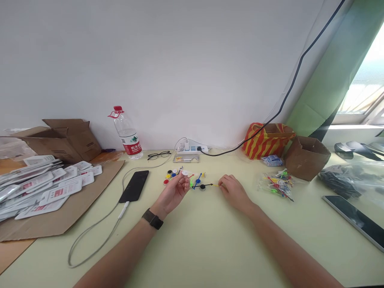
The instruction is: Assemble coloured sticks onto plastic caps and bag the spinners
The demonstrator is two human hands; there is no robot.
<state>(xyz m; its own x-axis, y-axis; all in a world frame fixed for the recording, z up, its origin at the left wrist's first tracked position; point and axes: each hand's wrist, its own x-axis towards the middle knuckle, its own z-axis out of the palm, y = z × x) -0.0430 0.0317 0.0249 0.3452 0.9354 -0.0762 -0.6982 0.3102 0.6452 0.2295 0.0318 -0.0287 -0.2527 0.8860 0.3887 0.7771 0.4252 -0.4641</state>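
My left hand (pixel 174 190), with a black watch on its wrist, is closed on a small white disc (pixel 185 173) between thumb and fingers. My right hand (pixel 235 193) is pinched at the end of a thin yellow piece (pixel 216 185), mostly hidden by the fingers; it looks like an arrow. Between the hands lie a black arrow with a round hub (pixel 203 187) and a blue arrow with a round hub (pixel 198 181). Parts of red, yellow and green pieces show around them. Several loose coloured discs (pixel 169 175) lie just beyond my left hand.
A clear bag of coloured arrows (pixel 276 184) lies to the right. Leftward are a phone (pixel 134 186) on a cable, a water bottle (pixel 129 138) and a pile of white packets (pixel 60 192) on cardboard. Glasses (pixel 159 155) and a power strip (pixel 192 149) sit by the wall.
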